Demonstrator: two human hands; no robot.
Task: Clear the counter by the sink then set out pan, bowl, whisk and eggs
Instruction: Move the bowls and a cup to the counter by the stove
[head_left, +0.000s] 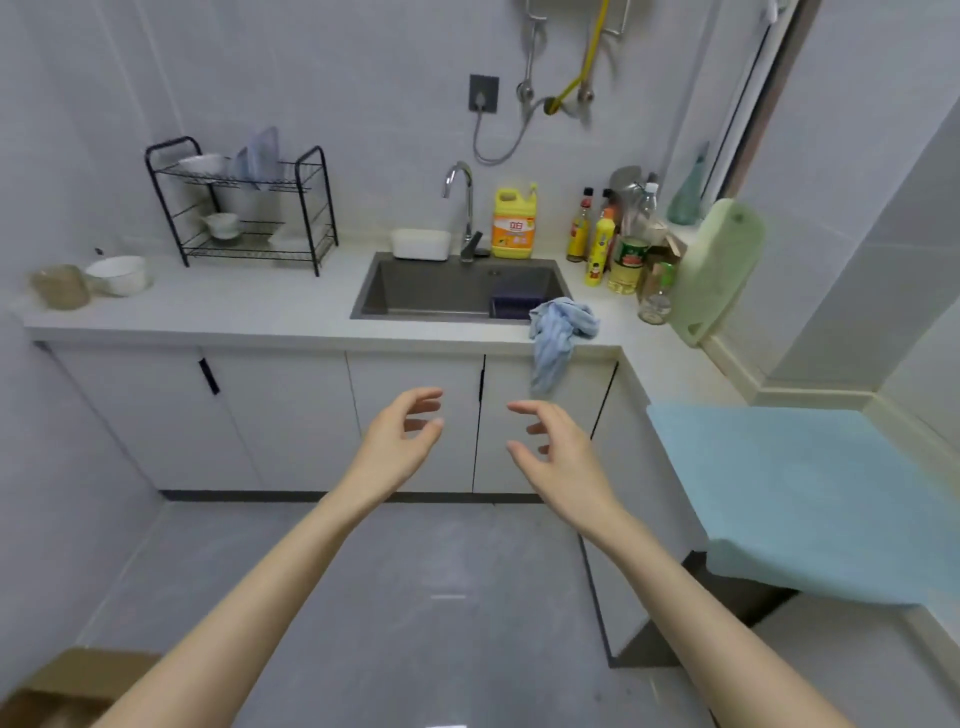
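Both of your hands are held out in the air below the sink (441, 291), in front of the white cabinet doors. Your left hand (402, 434) and right hand (550, 447) face each other with a gap between them. The fingers of both are loosely curved and hold nothing, and neither touches the counter (234, 317).

A crumpled blue cloth (558, 332) lies at the sink's front right corner, with one end hanging over the counter edge. Inside the sink, at its right side, sits a dark object that is too blurred to name. Behind the sink stand the tap (462, 208), a white container (421, 244) just left of it and a yellow detergent bottle (514, 223) just right of it.

Right of the sink is a tight cluster of bottles (613, 244). Beyond them a pale green cutting board (719, 270) leans upright against the wall. Further right and nearer you, a light blue mat (800, 493) covers the side run of counter.

Left of the sink, at the back, a black dish rack (244, 202) holds a few white dishes. Well left of that, a white bowl (118, 275) sits beside a clear glass jar (60, 286) at the far end of the counter.
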